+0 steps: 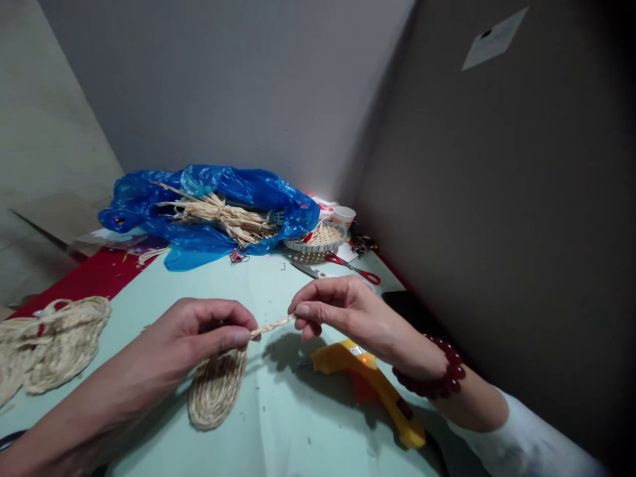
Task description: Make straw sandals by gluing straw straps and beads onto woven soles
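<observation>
left grip (191, 339) — pinched | right grip (348, 308) — pinched | near, apart

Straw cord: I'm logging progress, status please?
Left hand, right hand: both pinching straw cord, stretched between. Woven piece below left hand. Glue gun close, below right hand.

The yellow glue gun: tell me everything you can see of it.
The yellow glue gun looks plastic, with an orange trigger, grey nozzle, pale label and small glowing orange light. It lies on its side on the pale green tabletop, nozzle pointing left, below the right hand; neither hand appears to touch it.
</observation>
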`<state>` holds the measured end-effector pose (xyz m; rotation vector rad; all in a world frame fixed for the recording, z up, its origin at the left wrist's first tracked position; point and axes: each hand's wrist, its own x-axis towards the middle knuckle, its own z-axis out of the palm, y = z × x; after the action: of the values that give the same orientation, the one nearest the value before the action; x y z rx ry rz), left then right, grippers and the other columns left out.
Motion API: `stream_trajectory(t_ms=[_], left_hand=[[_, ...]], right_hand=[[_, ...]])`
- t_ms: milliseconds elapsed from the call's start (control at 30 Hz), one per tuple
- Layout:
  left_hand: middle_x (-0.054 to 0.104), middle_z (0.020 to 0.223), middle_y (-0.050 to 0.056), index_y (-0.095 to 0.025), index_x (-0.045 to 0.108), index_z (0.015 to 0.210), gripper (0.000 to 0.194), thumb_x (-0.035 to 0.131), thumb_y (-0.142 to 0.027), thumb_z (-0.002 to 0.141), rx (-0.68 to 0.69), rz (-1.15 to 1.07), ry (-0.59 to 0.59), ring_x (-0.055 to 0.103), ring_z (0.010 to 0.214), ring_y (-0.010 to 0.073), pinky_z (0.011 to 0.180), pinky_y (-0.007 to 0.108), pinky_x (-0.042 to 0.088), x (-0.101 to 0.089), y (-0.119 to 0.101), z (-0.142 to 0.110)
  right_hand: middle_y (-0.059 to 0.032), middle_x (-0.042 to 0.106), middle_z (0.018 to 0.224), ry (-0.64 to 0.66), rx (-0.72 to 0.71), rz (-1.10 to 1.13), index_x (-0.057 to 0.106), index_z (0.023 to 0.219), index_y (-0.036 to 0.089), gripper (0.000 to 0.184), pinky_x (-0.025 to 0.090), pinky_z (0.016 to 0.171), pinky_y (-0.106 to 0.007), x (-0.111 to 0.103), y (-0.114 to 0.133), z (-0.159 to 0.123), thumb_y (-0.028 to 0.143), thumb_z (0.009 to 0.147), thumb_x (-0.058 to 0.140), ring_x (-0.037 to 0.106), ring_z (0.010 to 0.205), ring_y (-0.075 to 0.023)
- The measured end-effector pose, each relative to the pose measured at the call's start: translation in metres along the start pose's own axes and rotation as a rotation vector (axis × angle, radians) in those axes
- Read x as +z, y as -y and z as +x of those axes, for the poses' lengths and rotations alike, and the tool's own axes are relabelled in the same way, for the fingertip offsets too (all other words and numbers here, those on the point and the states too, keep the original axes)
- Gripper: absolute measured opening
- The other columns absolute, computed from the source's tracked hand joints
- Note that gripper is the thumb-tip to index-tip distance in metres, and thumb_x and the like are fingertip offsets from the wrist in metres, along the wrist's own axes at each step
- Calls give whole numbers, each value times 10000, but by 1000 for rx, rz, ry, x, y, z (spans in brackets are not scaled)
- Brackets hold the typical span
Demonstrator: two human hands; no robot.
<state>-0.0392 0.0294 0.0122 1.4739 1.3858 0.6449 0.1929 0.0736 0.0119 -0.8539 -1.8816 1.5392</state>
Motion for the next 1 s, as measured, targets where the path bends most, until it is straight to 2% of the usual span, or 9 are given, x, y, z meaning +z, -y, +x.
stream_trajectory(t_ms=[167, 333, 400, 500, 567, 700, 800, 900, 1000], left_hand=[[620, 694, -20, -232, 690, 761, 228, 717, -450, 698, -51, -220, -22, 517, 676, 145, 602, 223, 409, -8, 0, -7], [586, 666, -18, -219, 661, 757, 242, 704, -456, 733, -109, -214, -38, 492, 647, 145, 558, 216, 383, -14, 7, -15], [552, 663, -38, -241, 661, 797, 229, 668, -469, 775, -82, -126, -13, 469, 635, 136, 566, 211, 388, -19, 14, -16], [622, 750, -48, -292, 667, 837, 181, 613, -465, 836, 9, 169, -24, 550, 721, 154, 638, 218, 423, -26, 27, -17], [681, 826, -43, -310, 680, 813, 193, 587, -475, 849, 87, 354, -108, 606, 805, 178, 694, 236, 441, -29, 36, -17], [696, 853, 3, -314, 729, 846, 280, 502, -472, 887, 271, 577, -310, 642, 794, 213, 688, 304, 455, -26, 47, -17], [731, 844, 9, -308, 743, 868, 256, 525, -441, 877, 322, 663, -393, 664, 753, 211, 646, 312, 470, -21, 49, -18], [774, 843, -34, -335, 744, 855, 160, 606, -409, 819, 273, 576, -455, 699, 736, 186, 633, 265, 507, -15, 48, -17], [787, 722, -26, -300, 736, 813, 172, 638, -425, 747, 131, 304, -447, 730, 625, 189, 564, 243, 549, -11, 44, -14]], right_hand=[[-46, 709, 837, 238, 9, 40, 727, 966, 117, 185, 497, 794, -248, 0, 13, 5, 267, 929, 625, 628, 797, -133], [24, 634, 748, 325, -22, -218, 719, 897, 134, 105, 401, 595, -166, 6, 19, 21, 227, 877, 676, 508, 657, -78], [36, 582, 700, 353, -15, -343, 697, 858, 131, 74, 349, 543, -169, 10, 20, 29, 179, 868, 640, 449, 620, -72], [38, 542, 673, 380, 8, -394, 667, 795, 131, 72, 332, 541, -179, 15, 18, 41, 161, 845, 624, 423, 621, -79], [32, 553, 682, 408, 52, -312, 659, 785, 125, 67, 358, 573, -184, 17, 15, 48, 149, 837, 622, 446, 638, -85], [29, 569, 703, 445, 146, -148, 635, 780, 128, 74, 401, 630, -198, 19, 7, 55, 93, 826, 591, 494, 647, -88], [26, 588, 725, 459, 149, -204, 622, 784, 143, 64, 402, 615, -196, 21, 5, 56, 98, 827, 607, 523, 662, -95], [35, 602, 712, 438, 100, -408, 631, 809, 147, 73, 367, 556, -182, 27, 6, 54, 75, 801, 640, 513, 634, -90], [63, 550, 630, 380, -41, -607, 627, 796, 140, 93, 310, 516, -184, 36, 6, 54, 48, 790, 640, 425, 561, -70]])
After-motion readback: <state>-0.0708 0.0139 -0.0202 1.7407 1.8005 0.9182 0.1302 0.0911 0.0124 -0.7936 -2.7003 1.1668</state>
